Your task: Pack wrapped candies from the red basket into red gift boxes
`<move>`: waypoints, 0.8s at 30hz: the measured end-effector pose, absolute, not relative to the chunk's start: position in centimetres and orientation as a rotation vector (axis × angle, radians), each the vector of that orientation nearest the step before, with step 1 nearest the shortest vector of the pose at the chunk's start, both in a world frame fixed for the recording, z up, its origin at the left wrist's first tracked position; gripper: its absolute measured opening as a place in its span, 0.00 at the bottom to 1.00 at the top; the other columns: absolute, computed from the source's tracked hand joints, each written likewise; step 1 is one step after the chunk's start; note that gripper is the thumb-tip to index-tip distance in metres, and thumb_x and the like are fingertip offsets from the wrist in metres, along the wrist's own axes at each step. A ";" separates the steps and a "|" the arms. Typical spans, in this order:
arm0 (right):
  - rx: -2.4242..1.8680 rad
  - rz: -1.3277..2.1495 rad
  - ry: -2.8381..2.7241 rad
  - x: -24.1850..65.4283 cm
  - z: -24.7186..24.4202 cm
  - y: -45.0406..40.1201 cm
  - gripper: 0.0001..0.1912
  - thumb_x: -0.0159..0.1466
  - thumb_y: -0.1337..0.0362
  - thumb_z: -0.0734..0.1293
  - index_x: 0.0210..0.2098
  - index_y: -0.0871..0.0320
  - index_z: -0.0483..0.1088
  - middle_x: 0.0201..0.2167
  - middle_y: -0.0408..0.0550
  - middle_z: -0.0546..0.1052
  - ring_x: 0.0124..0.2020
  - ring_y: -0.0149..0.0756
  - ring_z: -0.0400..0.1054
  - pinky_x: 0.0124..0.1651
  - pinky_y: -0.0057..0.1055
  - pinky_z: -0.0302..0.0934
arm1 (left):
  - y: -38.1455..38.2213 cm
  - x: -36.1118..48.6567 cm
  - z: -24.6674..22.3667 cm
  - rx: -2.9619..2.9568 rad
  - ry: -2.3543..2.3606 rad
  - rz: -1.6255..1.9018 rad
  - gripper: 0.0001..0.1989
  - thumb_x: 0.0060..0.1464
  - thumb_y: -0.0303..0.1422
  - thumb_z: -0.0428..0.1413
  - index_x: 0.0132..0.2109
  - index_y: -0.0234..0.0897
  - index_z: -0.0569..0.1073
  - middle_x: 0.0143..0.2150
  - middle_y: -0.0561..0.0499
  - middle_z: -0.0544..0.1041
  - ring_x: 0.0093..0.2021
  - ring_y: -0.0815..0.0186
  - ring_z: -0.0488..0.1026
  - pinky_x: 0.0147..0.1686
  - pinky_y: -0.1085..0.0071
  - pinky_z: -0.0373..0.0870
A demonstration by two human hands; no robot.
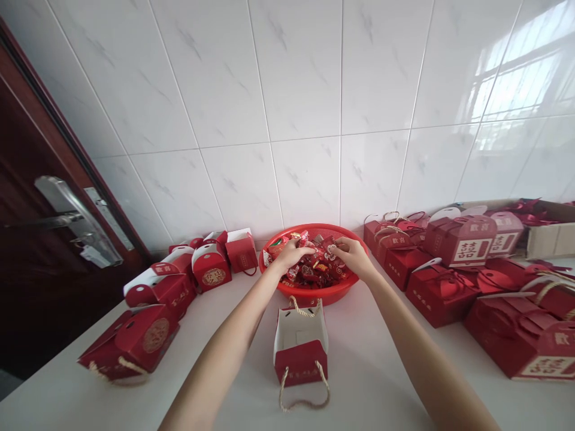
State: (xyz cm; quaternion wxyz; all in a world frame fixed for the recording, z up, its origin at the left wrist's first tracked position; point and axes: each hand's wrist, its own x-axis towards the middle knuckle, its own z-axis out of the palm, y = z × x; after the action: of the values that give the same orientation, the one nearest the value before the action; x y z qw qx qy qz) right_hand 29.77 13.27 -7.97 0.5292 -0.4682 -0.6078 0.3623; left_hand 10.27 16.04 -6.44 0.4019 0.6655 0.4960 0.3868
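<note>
A red plastic basket full of wrapped candies stands against the tiled wall. Over its left side, my left hand has its fingers closed around a shiny red-wrapped candy. My right hand is at the basket's right side, thumb and fingers pinched on another wrapped candy. Directly in front of the basket sits an open red gift box with a white inside and twisted rope handles. Its visible floor is bare.
Several red gift boxes stand at the left, some with open tops. More closed red boxes crowd the right side. Behind them is a cardboard carton holding red ribbons. A dark door with a metal handle borders the white table on the left.
</note>
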 end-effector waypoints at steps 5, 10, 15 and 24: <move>-1.100 0.831 -1.463 29.8 -8.1 13.3 0.12 0.52 0.55 0.69 0.29 0.57 0.70 0.23 0.44 0.75 0.25 0.35 0.69 0.25 0.28 0.61 | 15.7 10.2 -6.3 1.558 1.202 1.029 0.05 0.43 0.32 0.63 0.32 0.41 0.77 0.34 0.50 0.82 0.38 0.57 0.79 0.39 0.64 0.74; -1.067 0.878 -1.459 29.8 -7.8 13.1 0.15 0.52 0.52 0.71 0.30 0.57 0.71 0.23 0.43 0.75 0.25 0.34 0.69 0.23 0.26 0.60 | 15.3 10.3 -6.2 1.541 1.127 1.029 0.11 0.40 0.37 0.68 0.31 0.40 0.78 0.34 0.49 0.82 0.40 0.56 0.79 0.42 0.62 0.74; -1.083 1.090 -1.367 29.6 -6.9 12.4 0.15 0.53 0.54 0.73 0.33 0.57 0.70 0.26 0.45 0.77 0.25 0.32 0.71 0.23 0.25 0.63 | 15.1 10.4 -6.0 1.627 1.029 1.012 0.16 0.42 0.41 0.68 0.37 0.37 0.80 0.36 0.50 0.82 0.42 0.56 0.79 0.46 0.61 0.74; -0.981 1.249 -1.322 28.3 -6.4 11.7 0.17 0.45 0.65 0.75 0.27 0.55 0.63 0.22 0.38 0.75 0.22 0.31 0.70 0.23 0.26 0.65 | 15.1 10.5 -6.0 1.483 1.037 0.995 0.19 0.53 0.44 0.61 0.48 0.38 0.80 0.48 0.45 0.83 0.52 0.54 0.77 0.53 0.62 0.73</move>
State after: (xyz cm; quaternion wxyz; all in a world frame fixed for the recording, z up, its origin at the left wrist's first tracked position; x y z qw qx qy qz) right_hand 28.30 11.70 -6.36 0.5123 -0.4077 -0.5495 0.5191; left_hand 10.54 15.13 -5.99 0.5126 0.6165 0.4312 0.4137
